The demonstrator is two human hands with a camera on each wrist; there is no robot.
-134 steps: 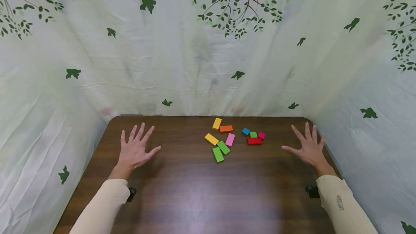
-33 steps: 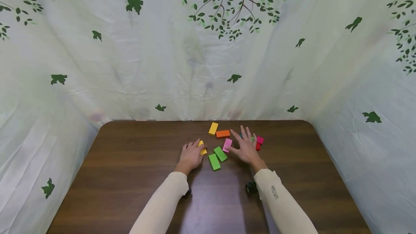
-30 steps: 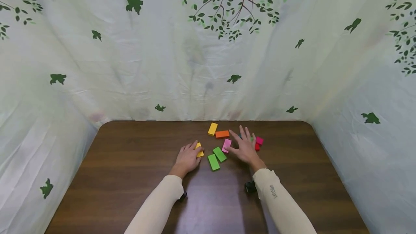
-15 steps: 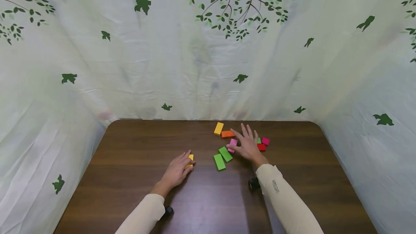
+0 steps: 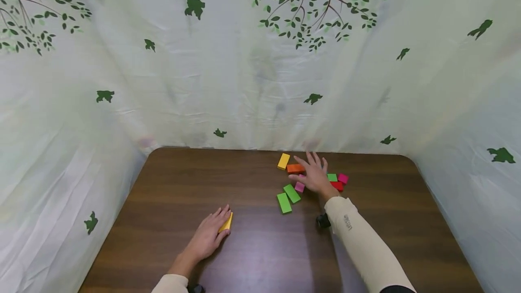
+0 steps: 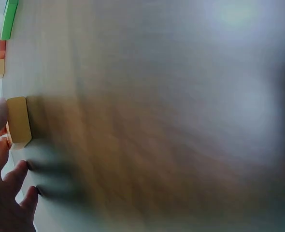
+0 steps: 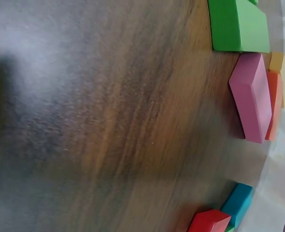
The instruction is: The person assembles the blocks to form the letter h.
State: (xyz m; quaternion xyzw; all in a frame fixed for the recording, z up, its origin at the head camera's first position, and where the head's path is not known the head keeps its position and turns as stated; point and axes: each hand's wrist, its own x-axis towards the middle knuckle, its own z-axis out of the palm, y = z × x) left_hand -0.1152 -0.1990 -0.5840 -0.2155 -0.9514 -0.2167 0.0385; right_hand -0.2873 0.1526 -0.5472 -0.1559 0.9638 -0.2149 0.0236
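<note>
My left hand (image 5: 208, 234) holds a yellow rectangular block (image 5: 226, 223) between thumb and fingers, low over the table toward its front left. In the left wrist view the yellow block (image 6: 19, 120) shows beside the fingertips. My right hand (image 5: 314, 175) hovers with spread fingers above the block group, gripping nothing. It partly covers a pink block (image 5: 300, 187) and an orange block (image 5: 296, 168). A blue block (image 7: 237, 199), hidden in the head view, appears in the right wrist view next to a red block (image 7: 209, 221).
Two green blocks (image 5: 284, 203) lie just left of my right hand. Another yellow block (image 5: 283, 161) sits near the back edge. A small green block (image 5: 332, 177), a magenta block (image 5: 343, 178) and the red one cluster at right. White printed curtain (image 5: 260, 103) surrounds the brown table (image 5: 268, 257).
My left hand has taken the yellow block from beside the green ones and carried it left and toward me. My right hand came in from the right and has stayed over the group.
</note>
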